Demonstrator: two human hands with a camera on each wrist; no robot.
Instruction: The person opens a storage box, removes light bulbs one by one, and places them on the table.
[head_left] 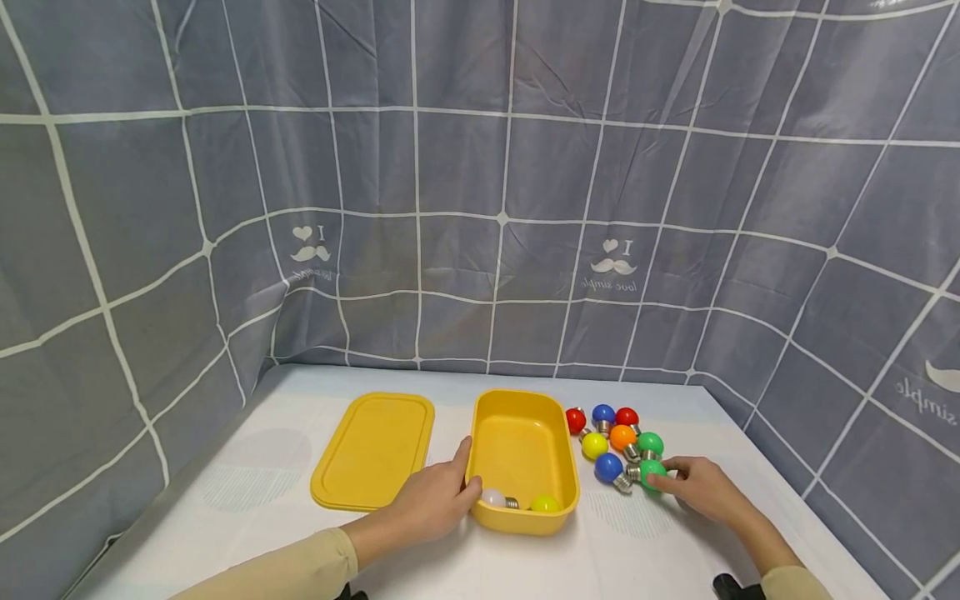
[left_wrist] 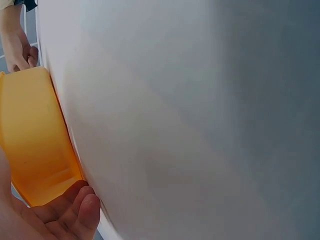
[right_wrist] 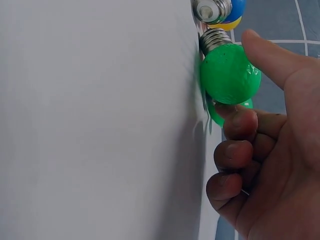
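Observation:
A yellow plastic box [head_left: 525, 400] stands lidless on the table, a white light bulb [head_left: 492, 497] and a yellow light bulb [head_left: 545, 503] lying at its near end. My left hand [head_left: 431, 502] holds the box at its left side, thumb over the rim and fingers against the outer wall. To the right of the box, my right hand [head_left: 703, 487] pinches a green light bulb [right_wrist: 230, 75] between thumb and index finger, the other fingers curled below. This bulb's metal screw base points left, beside a second green bulb [head_left: 651, 442].
Several more bulbs lie grouped right of the box, among them a blue bulb [head_left: 608, 467], an orange bulb [head_left: 622, 437] and a red bulb [head_left: 575, 420]. A flat yellow lid [head_left: 375, 450] rests left of the box. Grey checked curtains [head_left: 457, 258] surround the white table [head_left: 255, 517].

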